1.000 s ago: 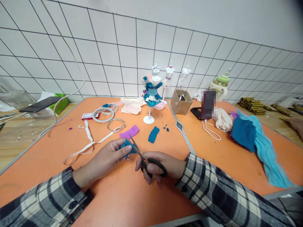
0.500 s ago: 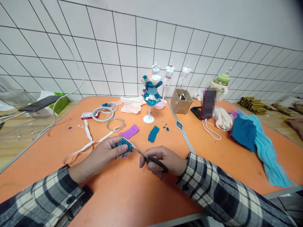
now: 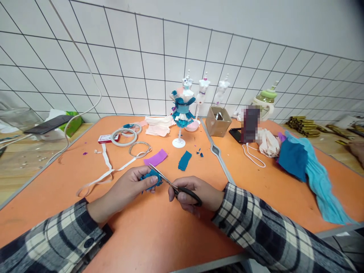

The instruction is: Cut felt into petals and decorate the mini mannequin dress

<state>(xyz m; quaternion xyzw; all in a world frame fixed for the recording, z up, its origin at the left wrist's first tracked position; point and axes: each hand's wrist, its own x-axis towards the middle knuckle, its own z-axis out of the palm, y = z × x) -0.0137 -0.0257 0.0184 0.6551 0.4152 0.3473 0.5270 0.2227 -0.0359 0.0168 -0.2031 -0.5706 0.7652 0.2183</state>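
Between the thumb and fingers of my left hand [image 3: 133, 185] is a crumpled piece of blue crepe paper [image 3: 153, 178]. My right hand [image 3: 193, 193] is closed round the black handles of a pair of scissors [image 3: 170, 184]; the blades point up and left across the edge of the blue piece. Just beyond my hands lie a purple strip [image 3: 156, 157] and a flat blue strip [image 3: 184, 160]. Farther back stands a small white dress form [image 3: 182, 106] in a blue and white ruffled dress.
Rolls of tape [image 3: 123, 137] with trailing white strips and a red box [image 3: 108, 138] lie left. Behind are two bare dress forms [image 3: 204, 90], a cardboard box [image 3: 218, 121] and pale paper [image 3: 157, 126]. Blue sheets [image 3: 292, 157] and a bottle [image 3: 265, 100] are at right.
My left hand has shifted slightly to the right with the blue piece, which now sits closer against the scissors. My right hand has barely moved.
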